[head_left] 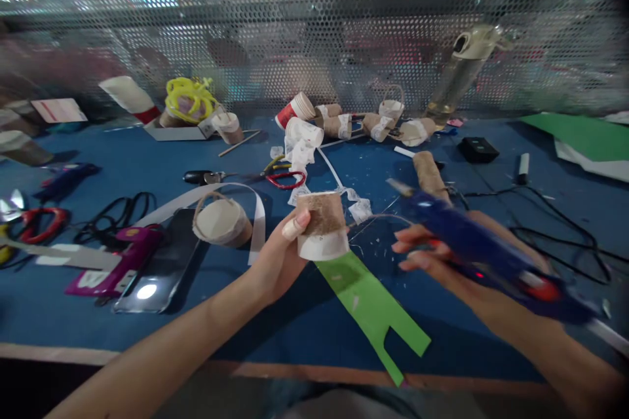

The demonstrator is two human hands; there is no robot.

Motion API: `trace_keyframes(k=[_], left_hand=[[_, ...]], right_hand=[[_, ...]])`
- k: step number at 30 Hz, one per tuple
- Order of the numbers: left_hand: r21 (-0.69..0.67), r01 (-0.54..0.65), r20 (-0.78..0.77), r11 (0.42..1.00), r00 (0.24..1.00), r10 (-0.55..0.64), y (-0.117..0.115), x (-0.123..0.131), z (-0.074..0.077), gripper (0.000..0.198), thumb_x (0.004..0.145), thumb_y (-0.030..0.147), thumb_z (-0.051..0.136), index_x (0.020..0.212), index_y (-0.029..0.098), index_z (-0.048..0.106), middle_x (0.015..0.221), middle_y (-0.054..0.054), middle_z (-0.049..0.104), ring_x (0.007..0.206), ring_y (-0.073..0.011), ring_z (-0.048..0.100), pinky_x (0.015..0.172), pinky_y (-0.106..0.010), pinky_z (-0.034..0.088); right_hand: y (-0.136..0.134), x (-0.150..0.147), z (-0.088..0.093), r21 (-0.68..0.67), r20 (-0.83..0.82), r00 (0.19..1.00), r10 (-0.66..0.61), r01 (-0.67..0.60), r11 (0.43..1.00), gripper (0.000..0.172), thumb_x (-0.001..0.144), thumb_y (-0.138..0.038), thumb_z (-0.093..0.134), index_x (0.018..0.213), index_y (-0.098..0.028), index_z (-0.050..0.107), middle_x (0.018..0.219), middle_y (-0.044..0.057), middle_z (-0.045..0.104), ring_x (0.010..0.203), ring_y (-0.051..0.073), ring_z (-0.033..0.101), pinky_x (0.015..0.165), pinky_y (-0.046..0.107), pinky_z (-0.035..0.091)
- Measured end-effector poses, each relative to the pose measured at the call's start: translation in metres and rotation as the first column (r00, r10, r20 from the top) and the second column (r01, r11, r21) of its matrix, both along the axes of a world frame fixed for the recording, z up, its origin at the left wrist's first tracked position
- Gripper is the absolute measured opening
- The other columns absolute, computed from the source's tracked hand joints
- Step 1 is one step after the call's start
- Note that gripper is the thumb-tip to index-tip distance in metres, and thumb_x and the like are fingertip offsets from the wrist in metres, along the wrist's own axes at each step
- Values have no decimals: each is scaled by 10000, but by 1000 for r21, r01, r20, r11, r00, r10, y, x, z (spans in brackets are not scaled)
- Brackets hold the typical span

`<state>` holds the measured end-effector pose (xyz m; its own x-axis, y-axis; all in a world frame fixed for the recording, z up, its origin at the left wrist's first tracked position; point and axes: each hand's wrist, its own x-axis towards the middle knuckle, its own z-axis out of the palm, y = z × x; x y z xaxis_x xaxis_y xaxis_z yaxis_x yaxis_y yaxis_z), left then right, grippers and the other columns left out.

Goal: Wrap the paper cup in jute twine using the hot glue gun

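Note:
My left hand [280,258] is closed round a small paper cup [322,224] wrapped in brown twine, held upside down above the blue table [147,334]. My right hand [432,255] grips a blue hot glue gun [472,242], blurred by motion, its nozzle pointing up and left a little to the right of the cup. A thin strand runs from the cup's side toward the gun. A green paper strip [373,308] lies on the table under both hands.
Another twine-wrapped cup with a handle [221,221] lies to the left on a white paper strip, beside a phone [157,268] and a purple glue gun [118,262]. Scissors [275,177], several finished cups [373,124], black cables [555,222] and a perforated metal screen [314,26] lie beyond.

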<state>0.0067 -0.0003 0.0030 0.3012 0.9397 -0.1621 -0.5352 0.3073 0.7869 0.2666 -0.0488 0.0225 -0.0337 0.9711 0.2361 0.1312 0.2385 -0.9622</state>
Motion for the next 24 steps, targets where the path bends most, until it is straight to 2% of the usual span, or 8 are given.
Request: trace_keyframes(k=[2, 4, 7, 9, 12, 16, 19, 24], left_hand=[[-39, -67, -19, 997, 998, 66, 2, 0, 3, 441, 879, 499, 720, 1196, 195, 750, 1147, -91, 790, 1023, -272, 728, 907, -383, 566], [-81, -97, -35, 992, 995, 94, 4, 0, 6, 436, 910, 481, 680, 1239, 201, 734, 1176, -86, 785, 1051, -274, 722, 939, -397, 558], [-99, -88, -43, 991, 996, 84, 5, -1, 6, 429, 925, 469, 661, 1253, 201, 726, 1189, -85, 781, 1075, -277, 721, 994, -407, 540], [-70, -70, -55, 995, 996, 66, 4, -2, 4, 432, 910, 488, 685, 1223, 194, 736, 1188, -92, 777, 1091, -285, 714, 1002, -403, 532], [19, -46, -121, 999, 991, 48, 3, -1, 0, 474, 849, 509, 765, 1216, 211, 737, 1189, -92, 762, 1144, -305, 685, 984, -391, 525], [158, -52, -240, 986, 967, 89, 1, -2, -3, 453, 804, 441, 835, 1213, 277, 725, 1255, -57, 718, 1264, -302, 608, 1028, -361, 487], [193, -71, -261, 979, 958, 121, 1, -3, -2, 433, 807, 420, 838, 1205, 300, 716, 1249, -47, 707, 1249, -293, 608, 1031, -370, 488], [195, -92, -256, 977, 956, 141, 2, -3, -2, 462, 812, 424, 826, 1235, 286, 704, 1280, -70, 704, 1277, -323, 599, 1074, -428, 474]], right_hand=[[6, -8, -2, -124, 7, 994, 111, -109, 986, 267, 844, -274, 827, 1066, -316, 685, 1123, 23, 799, 798, 235, 809, 693, 384, 710], [12, -11, -5, -150, 51, 993, 102, -94, 984, 363, 832, -320, 835, 1156, -321, 671, 1144, 43, 777, 710, 231, 792, 648, 399, 693], [16, -10, -8, 29, 178, 983, -49, 45, 999, 358, 838, -339, 820, 1157, -337, 659, 1200, 45, 709, 861, 260, 778, 745, 427, 650], [15, -7, -9, 190, 250, 948, -196, 150, 970, 260, 856, -335, 796, 1079, -332, 663, 1195, 39, 670, 965, 273, 746, 853, 451, 594], [12, -4, -8, 291, 315, 904, -289, 197, 936, 153, 879, -328, 759, 991, -315, 656, 1047, 29, 659, 850, 241, 709, 816, 436, 544], [10, -6, -6, 260, 395, 911, -121, 15, 966, 152, 879, -259, 745, 843, -295, 602, 752, -24, 598, 579, 160, 560, 570, 340, 449], [9, -8, -8, 217, 420, 907, -7, -93, 972, 237, 879, -219, 720, 764, -267, 519, 726, -19, 546, 585, 154, 523, 539, 321, 409], [10, -8, -15, 147, 426, 896, 123, -203, 968, 231, 896, -198, 640, 769, -262, 459, 725, -9, 489, 599, 161, 458, 546, 322, 366]])
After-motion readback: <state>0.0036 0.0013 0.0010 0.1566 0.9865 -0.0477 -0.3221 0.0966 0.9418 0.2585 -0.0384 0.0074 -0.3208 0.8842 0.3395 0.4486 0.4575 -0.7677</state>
